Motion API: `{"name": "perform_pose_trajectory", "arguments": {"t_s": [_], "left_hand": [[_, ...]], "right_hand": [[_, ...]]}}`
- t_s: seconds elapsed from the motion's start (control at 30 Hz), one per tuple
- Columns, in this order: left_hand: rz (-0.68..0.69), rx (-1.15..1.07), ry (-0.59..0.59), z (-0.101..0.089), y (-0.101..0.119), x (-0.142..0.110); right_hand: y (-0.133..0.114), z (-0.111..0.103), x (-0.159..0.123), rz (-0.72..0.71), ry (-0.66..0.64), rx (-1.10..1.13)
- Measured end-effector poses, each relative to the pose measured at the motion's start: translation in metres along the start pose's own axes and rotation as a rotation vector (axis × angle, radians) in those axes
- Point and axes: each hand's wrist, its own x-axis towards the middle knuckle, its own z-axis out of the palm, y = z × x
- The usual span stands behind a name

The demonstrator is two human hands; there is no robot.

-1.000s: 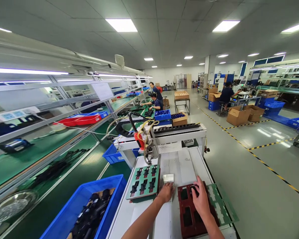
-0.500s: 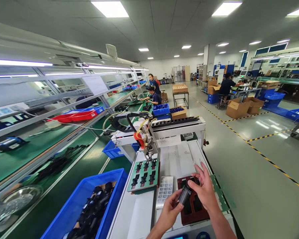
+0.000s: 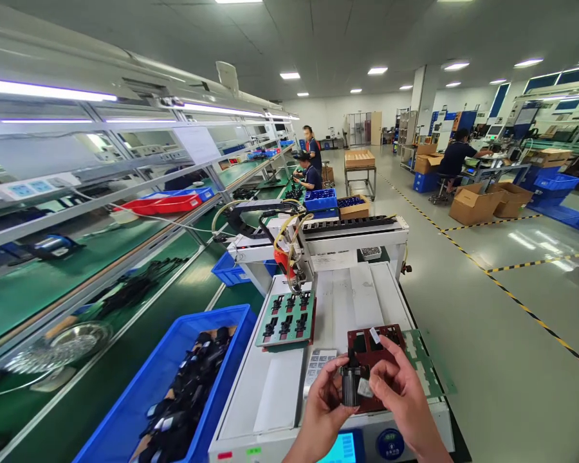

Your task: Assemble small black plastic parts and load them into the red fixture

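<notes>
Two hands meet over the near edge of the white machine tabletop (image 3: 275, 392), sharing one small black plastic part with a white label (image 3: 353, 386). The left hand (image 3: 324, 411) pinches its left side between thumb and fingers; the right hand (image 3: 405, 402) closes its fingertips on the right side, so the part sits between them, raised just above the dark red moulded tray with rectangular pockets (image 3: 374, 341). That tray lies on the tabletop directly behind the hands, and one pale grey keypad-like panel (image 3: 318, 363) lies just left of it.

Farther back, towards the left edge, one green fixture plate (image 3: 287, 319) carries six small black parts in two rows of three, under the machine's dispensing head with yellow hoses (image 3: 294, 257). One blue plastic crate filled with glossy black parts (image 3: 174, 392) stands beside the tabletop's left edge. Beyond it, a green conveyor belt (image 3: 77, 302) runs away along the line, where two people in dark shirts (image 3: 311, 168) work.
</notes>
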Motion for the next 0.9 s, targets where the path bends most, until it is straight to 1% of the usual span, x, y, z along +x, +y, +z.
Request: {"name": "perform_pose_trajectory", "arguments": {"t_s": [0.03, 0.1, 0.2, 0.3, 0.5, 0.73, 0.9], "left_hand": [[-0.008, 0.005, -0.002, 0.001, 0.003, 0.0], [-0.014, 0.02, 0.007, 0.004, 0.007, 0.0], [-0.011, 0.07, 0.044, 0.008, 0.011, -0.001], [-0.024, 0.087, 0.049, 0.01, 0.014, -0.001], [-0.047, 0.087, 0.049, 0.011, 0.014, -0.001], [-0.044, 0.062, -0.002, 0.011, 0.01, -0.005], [-0.037, 0.091, -0.004, 0.014, 0.011, -0.008]], "right_hand": [[0.0, 0.0, -0.002, 0.039, -0.038, 0.01], [0.002, 0.001, -0.005, 0.068, -0.065, -0.024], [0.002, 0.001, -0.003, 0.084, -0.063, -0.115], [-0.001, 0.0, 0.0, 0.1, -0.056, -0.175], [-0.008, 0.0, 0.001, 0.085, -0.065, -0.28], [-0.007, -0.002, -0.001, 0.06, -0.037, -0.335], [-0.012, -0.002, -0.005, 0.061, -0.044, -0.378]]}}
